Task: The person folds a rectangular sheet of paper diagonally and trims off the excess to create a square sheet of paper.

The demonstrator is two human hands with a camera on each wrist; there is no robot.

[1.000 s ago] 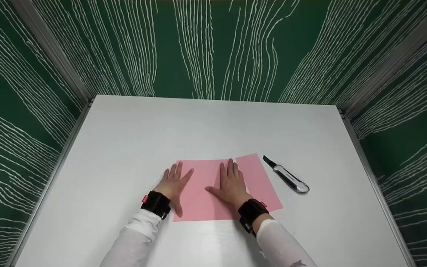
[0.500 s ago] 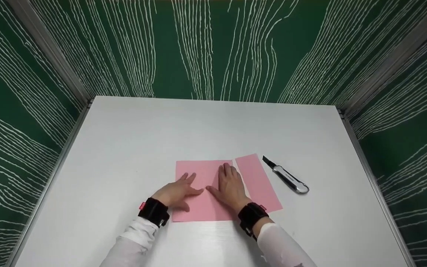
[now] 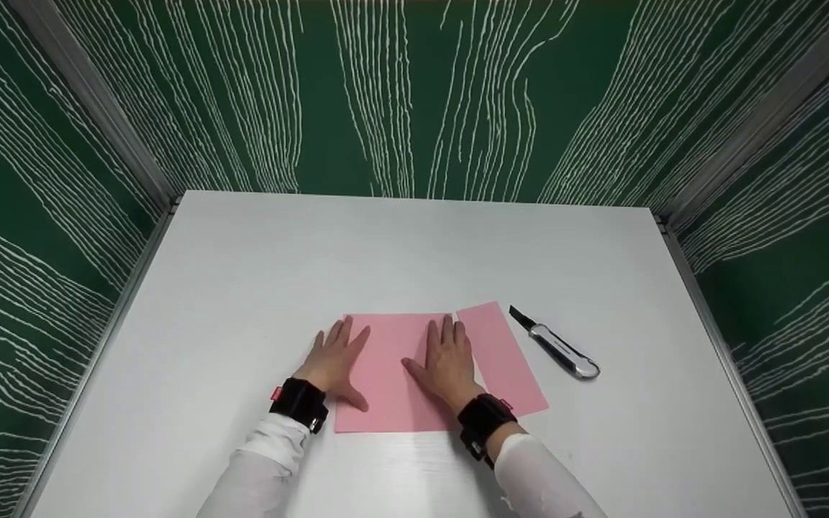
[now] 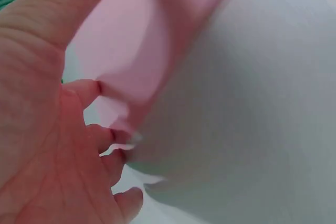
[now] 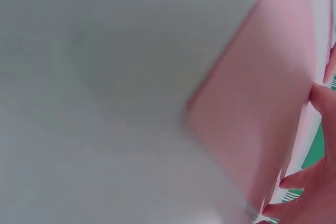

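A large pink sheet of paper (image 3: 389, 381) lies flat on the white table in the head view. My left hand (image 3: 332, 365) lies spread along its left edge, thumb over the paper and fingertips near the upper left corner. In the left wrist view that hand's fingertips (image 4: 107, 140) are right at the paper's edge. My right hand (image 3: 449, 365) rests on the sheet's right side, fingers straight toward the far edge and thumb out to the left. Just right of it lies a narrow pink strip of paper (image 3: 504, 360), split from the sheet by a thin gap.
A utility knife (image 3: 555, 351) with its black blade out lies right of the strip, blade pointing away to the left. The white table (image 3: 414, 252) is bordered by metal rails and green panels (image 3: 429, 93) with white wavy lines.
My left hand moves in over the sheet with fingers drawn together, then back to its left edge, spread again. My right hand's fingers bend briefly and straighten. Strip and knife stay put.
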